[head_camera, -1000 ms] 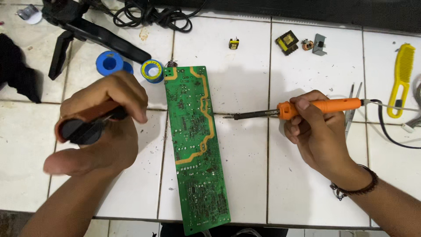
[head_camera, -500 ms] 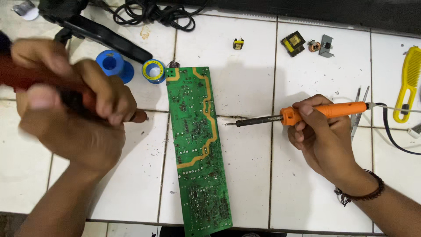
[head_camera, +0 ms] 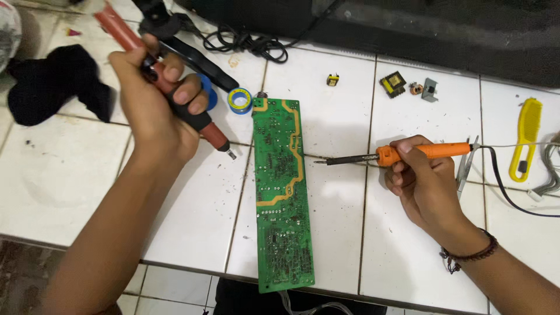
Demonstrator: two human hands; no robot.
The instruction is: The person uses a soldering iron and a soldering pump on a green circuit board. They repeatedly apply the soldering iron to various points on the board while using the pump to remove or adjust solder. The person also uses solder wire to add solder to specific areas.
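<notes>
On white tiles: 1 green circuit board (head_camera: 282, 192); left hand (head_camera: 154, 111) fingers round 1 desoldering pump (head_camera: 169, 87); right hand (head_camera: 423, 181) fingers gripping 1 soldering iron (head_camera: 402, 154).

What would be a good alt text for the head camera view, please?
A long green circuit board lies on a white tiled surface between two hands. The left hand grips a red and black desoldering pump, and the right hand holds an orange soldering iron with its tip near the board's right edge.

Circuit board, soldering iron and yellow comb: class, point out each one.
circuit board (head_camera: 280, 192), head view, middle of its green face.
soldering iron (head_camera: 434, 150), head view, orange handle beside the right hand's fingers.
yellow comb (head_camera: 527, 131), head view, upper part of its body.
</notes>
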